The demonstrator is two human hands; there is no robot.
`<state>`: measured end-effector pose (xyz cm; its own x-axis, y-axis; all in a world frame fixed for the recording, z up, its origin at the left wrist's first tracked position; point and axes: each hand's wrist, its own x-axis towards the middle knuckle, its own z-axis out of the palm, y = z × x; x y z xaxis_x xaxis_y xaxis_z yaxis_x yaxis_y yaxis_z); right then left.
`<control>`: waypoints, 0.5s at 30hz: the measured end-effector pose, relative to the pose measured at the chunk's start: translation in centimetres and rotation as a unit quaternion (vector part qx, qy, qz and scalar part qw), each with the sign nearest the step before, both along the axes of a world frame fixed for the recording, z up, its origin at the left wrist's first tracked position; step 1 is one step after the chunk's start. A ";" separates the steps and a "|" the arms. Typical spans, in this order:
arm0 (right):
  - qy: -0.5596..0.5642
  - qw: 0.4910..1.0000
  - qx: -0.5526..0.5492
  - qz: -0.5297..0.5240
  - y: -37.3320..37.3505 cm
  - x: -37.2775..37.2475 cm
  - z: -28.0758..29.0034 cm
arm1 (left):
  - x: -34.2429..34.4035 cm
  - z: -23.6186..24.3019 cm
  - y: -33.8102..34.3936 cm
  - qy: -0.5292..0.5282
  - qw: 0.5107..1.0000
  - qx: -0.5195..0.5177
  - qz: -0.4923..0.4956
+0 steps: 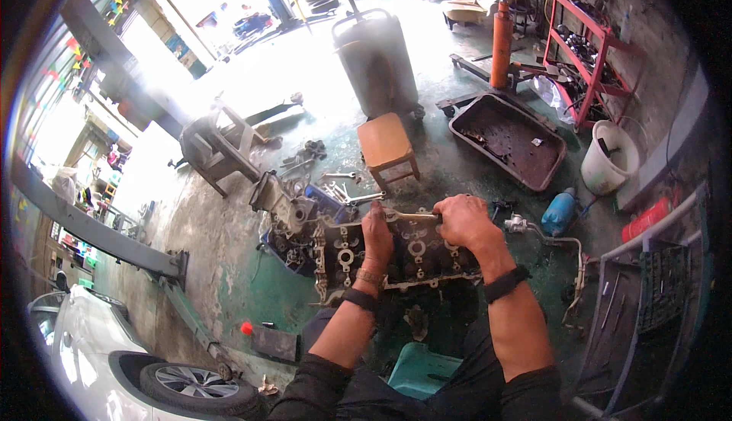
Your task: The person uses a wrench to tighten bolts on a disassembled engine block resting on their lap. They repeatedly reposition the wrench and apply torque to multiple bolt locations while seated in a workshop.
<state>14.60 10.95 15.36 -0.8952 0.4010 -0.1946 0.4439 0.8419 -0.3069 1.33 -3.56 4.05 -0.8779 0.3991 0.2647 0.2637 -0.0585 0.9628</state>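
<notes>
An engine block, dark with pale metal edges and round openings along its side, lies in front of me. Across its far edge runs a ratchet wrench with a shiny shank. My right hand is closed round the dark handle end. At the tool's other end, my left hand is closed on its head, fingers up and the wrist low over the block. Whatever the head sits on is hidden by the left hand. Just beyond, several combination wrenches lie on and around a blue tray.
A wooden stool stands just past the block. To the right are a black drip tray, a white bucket, a blue jug and a tool cart. A white car is at lower left.
</notes>
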 end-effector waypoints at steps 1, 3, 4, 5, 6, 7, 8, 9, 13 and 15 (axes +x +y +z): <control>0.000 1.000 0.001 0.008 -0.3 -0.1 0.1 | -0.6 0.3 0.1 -0.009 1.000 0.000 -0.007; -0.001 1.000 0.010 0.025 -1.1 -0.4 0.3 | -1.8 1.1 0.2 -0.058 0.998 0.007 -0.027; 0.000 1.000 0.008 0.021 -1.4 -0.6 0.3 | -2.2 1.5 0.1 -0.083 0.995 0.021 -0.045; 0.001 1.000 0.005 0.017 -1.8 -0.8 0.3 | -2.5 1.8 0.0 -0.053 0.998 0.000 -0.035; 0.004 1.000 0.003 0.016 -2.0 -0.8 0.2 | -2.7 2.1 -0.1 -0.060 0.997 -0.019 -0.034; 0.023 1.000 0.002 0.017 -2.0 -0.8 0.1 | -3.0 2.4 -0.1 -0.053 0.997 -0.031 -0.038; 0.026 1.000 0.001 0.016 -1.9 -0.8 -0.1 | -3.1 2.7 -0.1 -0.073 0.995 -0.057 -0.037; 0.033 0.999 0.001 0.017 -1.6 -0.9 -0.2 | -2.6 2.6 -0.1 -0.036 0.998 -0.041 -0.029; 0.024 1.000 0.011 0.000 -0.9 -1.0 -0.4 | -0.2 2.0 0.1 -0.068 0.998 0.004 0.009; 0.027 1.000 0.010 -0.002 -0.8 -1.0 -0.4 | 0.3 1.6 0.0 -0.055 0.998 0.009 0.018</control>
<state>13.61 10.20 14.92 -0.9028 0.4070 -0.1388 0.4299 0.8465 -0.3140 1.62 -3.55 5.68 -0.9158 0.3626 0.1727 0.1586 -0.0684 0.9850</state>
